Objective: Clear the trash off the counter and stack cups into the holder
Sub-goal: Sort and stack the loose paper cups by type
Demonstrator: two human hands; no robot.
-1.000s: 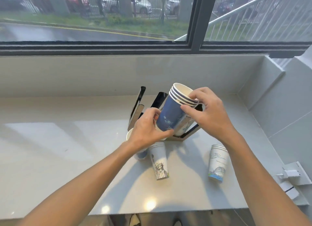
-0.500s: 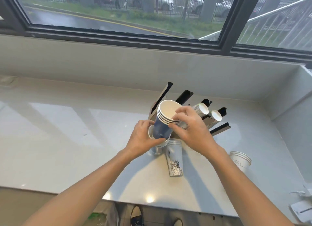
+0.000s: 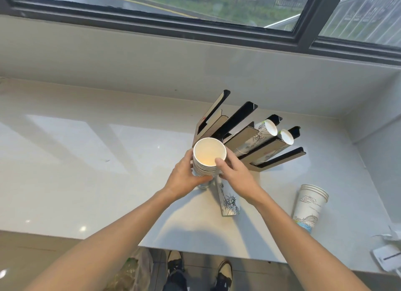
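Holding a nested cup stack (image 3: 208, 158) upright at the holder (image 3: 249, 136), mouth up toward the camera.
Head view: left hand (image 3: 184, 177) and right hand (image 3: 233, 174) clamp the stack from both sides; its long axis is near vertical. Two right slots hold cups; left slots look empty. Remaining: this stack, one lying cup (image 3: 227, 200), a standing stack (image 3: 309, 206) on the counter (image 3: 86, 160).
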